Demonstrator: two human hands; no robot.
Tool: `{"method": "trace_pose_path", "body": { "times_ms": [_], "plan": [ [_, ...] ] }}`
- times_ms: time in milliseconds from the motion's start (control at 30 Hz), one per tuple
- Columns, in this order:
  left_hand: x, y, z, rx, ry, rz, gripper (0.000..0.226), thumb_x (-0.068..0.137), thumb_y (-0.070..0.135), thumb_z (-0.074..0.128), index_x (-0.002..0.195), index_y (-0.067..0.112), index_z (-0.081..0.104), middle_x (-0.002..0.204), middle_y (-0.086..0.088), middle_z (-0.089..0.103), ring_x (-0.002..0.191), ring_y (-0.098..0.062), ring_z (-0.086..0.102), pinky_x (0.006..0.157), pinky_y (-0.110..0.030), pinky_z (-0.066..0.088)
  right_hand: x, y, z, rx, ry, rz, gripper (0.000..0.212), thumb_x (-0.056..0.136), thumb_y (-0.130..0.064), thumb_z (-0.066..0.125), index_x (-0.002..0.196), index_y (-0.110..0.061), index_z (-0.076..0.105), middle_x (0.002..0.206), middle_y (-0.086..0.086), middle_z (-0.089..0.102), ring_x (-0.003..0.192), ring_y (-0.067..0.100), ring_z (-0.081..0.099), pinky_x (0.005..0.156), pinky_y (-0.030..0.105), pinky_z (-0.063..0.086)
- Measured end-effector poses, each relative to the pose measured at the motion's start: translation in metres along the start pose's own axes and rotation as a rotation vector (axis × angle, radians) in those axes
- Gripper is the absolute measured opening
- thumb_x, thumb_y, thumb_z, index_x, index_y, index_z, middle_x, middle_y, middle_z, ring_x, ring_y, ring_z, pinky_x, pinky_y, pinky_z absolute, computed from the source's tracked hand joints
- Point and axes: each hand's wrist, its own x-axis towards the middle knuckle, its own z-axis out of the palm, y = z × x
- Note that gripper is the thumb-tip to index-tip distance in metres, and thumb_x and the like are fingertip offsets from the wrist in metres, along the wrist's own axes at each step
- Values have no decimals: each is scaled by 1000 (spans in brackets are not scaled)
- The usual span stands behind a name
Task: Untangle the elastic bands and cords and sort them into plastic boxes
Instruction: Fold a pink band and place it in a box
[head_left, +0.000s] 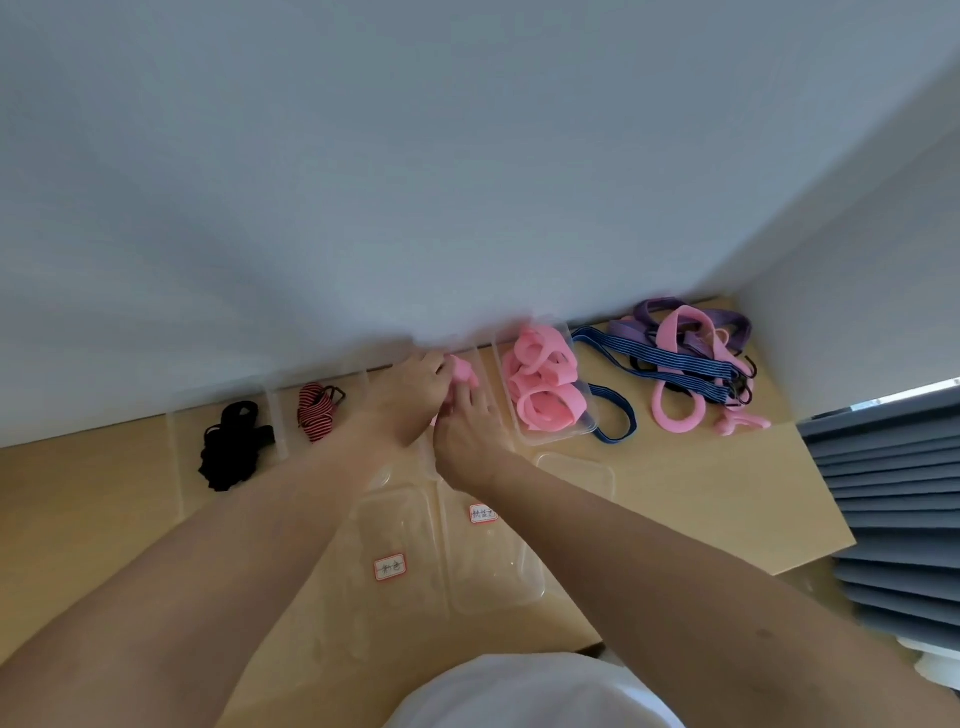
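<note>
At the back of the bench (104, 493), against the wall, the left hand (408, 395) and right hand (467, 441) both grip a pink band (462, 371), just beside the box (589, 415) of pink bands.

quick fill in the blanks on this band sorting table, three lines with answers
1. The band gripped by the left hand and right hand is ____.
2. The bands in the leftmost box are ____.
3. The unsorted tangle lies on the table, at its ____ end.

Missing words: pink; black; right
</note>
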Motion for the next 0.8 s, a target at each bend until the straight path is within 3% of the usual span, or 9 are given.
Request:
{"method": "trace_pose_path", "body": {
  "times_ms": [100, 167, 267, 333, 400, 467, 533, 700, 800],
  "plan": [
    [1, 4, -4, -101, 58, 16, 30, 104, 21, 47, 131, 16, 58, 128, -10, 55, 117, -31, 57, 94, -47, 50, -3, 1, 2, 29, -8, -27, 48, 97, -11, 42, 141, 4, 46, 158, 29, 21, 147, 43, 16, 109, 45, 38],
    [4, 6, -3, -127, 8, -34, 32, 108, 25, 38, 129, 14, 59, 133, -8, 55, 120, -32, 54, 97, -44, 46, -5, 4, 2, 40, -1, -53, 48, 96, -10, 44, 141, 6, 47, 157, 30, 26, 149, 42, 12, 112, 43, 37],
    [6, 7, 1, -59, 26, -49, 29, 105, 15, 41, 125, 6, 60, 132, -10, 54, 116, -33, 54, 89, -44, 46, -9, 7, 1, 47, 18, -103, 49, 96, -9, 44, 141, 9, 46, 160, 32, 22, 153, 43, 5, 118, 43, 32],
    [9, 7, 2, -77, -17, -64, 28, 103, 15, 44, 125, 9, 61, 134, -6, 52, 124, -28, 50, 93, -45, 48, -11, 9, -3, 86, 6, -89, 47, 96, -9, 45, 140, 6, 47, 160, 31, 17, 150, 41, 16, 107, 43, 45],
    [13, 10, 4, -220, -29, -121, 26, 105, 16, 43, 119, 16, 65, 131, 1, 54, 125, -22, 49, 97, -44, 47, -11, 9, -4, 72, 5, -96, 42, 96, -11, 45, 135, 2, 53, 156, 28, 25, 146, 39, 26, 94, 43, 50],
    [18, 9, -2, -427, -48, -231, 31, 106, 21, 39, 100, 29, 68, 112, 8, 62, 108, -17, 57, 90, -36, 47, -10, 7, -6, 28, -15, -95, 44, 99, -14, 43, 138, 2, 51, 160, 29, 20, 153, 42, 12, 92, 44, 48],
    [21, 5, -7, -636, -107, -316, 38, 103, 24, 37, 83, 35, 69, 93, 10, 68, 87, -17, 61, 77, -33, 50, -5, 5, -8, -25, -73, -93, 46, 100, -16, 42, 143, 1, 49, 162, 30, 17, 154, 44, 0, 101, 44, 44],
    [21, 9, -14, -752, -152, -373, 38, 98, 16, 41, 78, 28, 70, 73, 8, 71, 79, -17, 62, 79, -36, 50, 9, -3, -14, -81, -243, -89, 39, 98, -16, 49, 134, -5, 58, 151, 25, 41, 148, 39, 22, 111, 46, 36],
    [22, 10, -16, -823, -145, -390, 35, 92, 15, 43, 77, 27, 72, 70, 6, 73, 73, -14, 66, 71, -31, 49, 13, -6, -17, -125, -296, -91, 39, 98, -14, 48, 135, -3, 57, 149, 28, 41, 148, 42, 21, 112, 48, 35]
  ]
}}
